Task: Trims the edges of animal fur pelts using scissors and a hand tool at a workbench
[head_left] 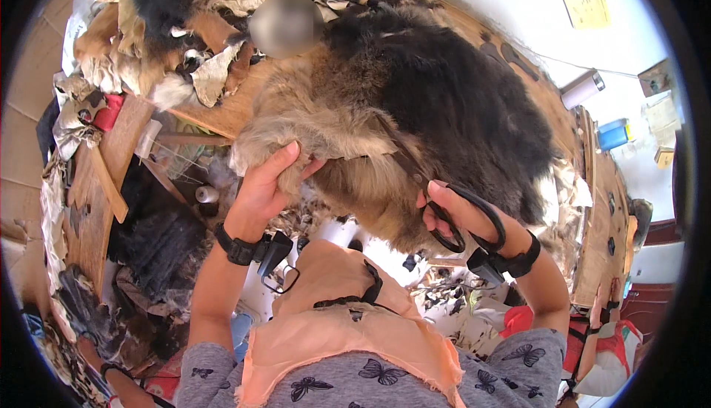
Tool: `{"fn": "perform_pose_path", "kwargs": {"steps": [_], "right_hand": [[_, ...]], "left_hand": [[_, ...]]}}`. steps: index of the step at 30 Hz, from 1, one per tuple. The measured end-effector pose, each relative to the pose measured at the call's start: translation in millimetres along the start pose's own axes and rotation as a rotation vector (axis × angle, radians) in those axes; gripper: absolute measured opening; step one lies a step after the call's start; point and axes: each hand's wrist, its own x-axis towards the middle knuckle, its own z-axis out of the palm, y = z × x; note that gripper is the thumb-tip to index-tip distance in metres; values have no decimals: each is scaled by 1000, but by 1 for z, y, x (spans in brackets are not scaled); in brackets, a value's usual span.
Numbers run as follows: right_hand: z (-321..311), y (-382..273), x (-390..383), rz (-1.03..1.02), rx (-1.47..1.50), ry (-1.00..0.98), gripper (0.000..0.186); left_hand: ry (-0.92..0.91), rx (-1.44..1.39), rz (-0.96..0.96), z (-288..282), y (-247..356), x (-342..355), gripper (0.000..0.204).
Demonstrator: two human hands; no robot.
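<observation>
A large fur pelt, dark brown-black on the right and tan on the left, lies across the bench in front of me. My left hand grips its pale tan edge, fingers curled into the long hair. My right hand holds large black-handled scissors. Their long blades reach up and left into the tan fur, a little to the right of my left hand. The blade tips are partly hidden in the hair, so how far apart they are is unclear.
Fur scraps pile at the back left, beside wooden boards and a thread cone. At right stand a metal cylinder and blue container. Other people's arms show at lower left and lower right.
</observation>
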Motion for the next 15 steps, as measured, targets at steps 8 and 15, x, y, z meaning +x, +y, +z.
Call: {"fn": "perform_pose_path", "kwargs": {"steps": [8, 15], "right_hand": [[-6, -9, 2, -214, -607, 209, 48], [-21, -34, 14, -299, -887, 125, 51]], "left_hand": [[22, 52, 36, 2, 3, 0, 35], [-17, 50, 41, -5, 5, 1, 37]]}}
